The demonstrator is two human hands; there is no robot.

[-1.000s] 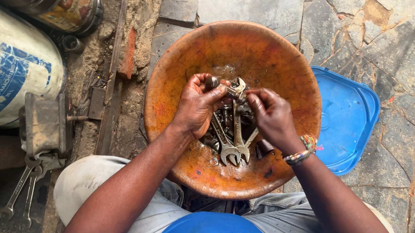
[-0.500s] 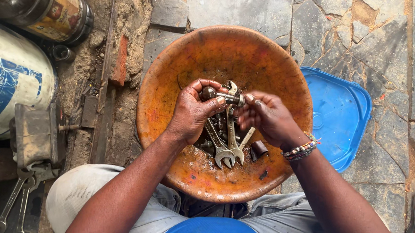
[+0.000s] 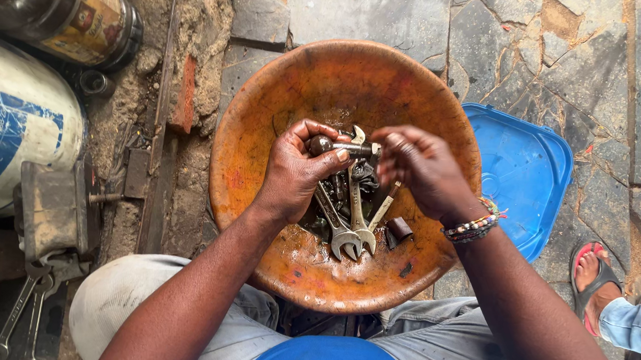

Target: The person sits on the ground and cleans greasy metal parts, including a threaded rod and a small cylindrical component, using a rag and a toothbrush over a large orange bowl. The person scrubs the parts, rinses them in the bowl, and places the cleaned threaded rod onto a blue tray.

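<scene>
The big orange bowl [image 3: 262,161] sits on the stone floor, and both hands are over its middle. The left hand [image 3: 295,171] is closed around a small dark metal rod [image 3: 341,148], holding it level above the pile of wrenches [image 3: 348,219] in the bottom of the bowl. A moment ago the right hand was pinching the other end of that rod; now the right hand [image 3: 419,168] has let go and sits just to the right of it, fingers loosely curled and holding nothing. So the rod is now in the left hand alone, and the wrenches lie untouched in the dirty oily water under it. A blue lid [image 3: 523,179] lies right of the bowl. Left of the bowl are a grey vise [image 3: 51,210], a white drum [image 3: 9,121] and a dark can [image 3: 69,8]. Another person's sandalled foot [image 3: 592,278] is far right of the bowl.
</scene>
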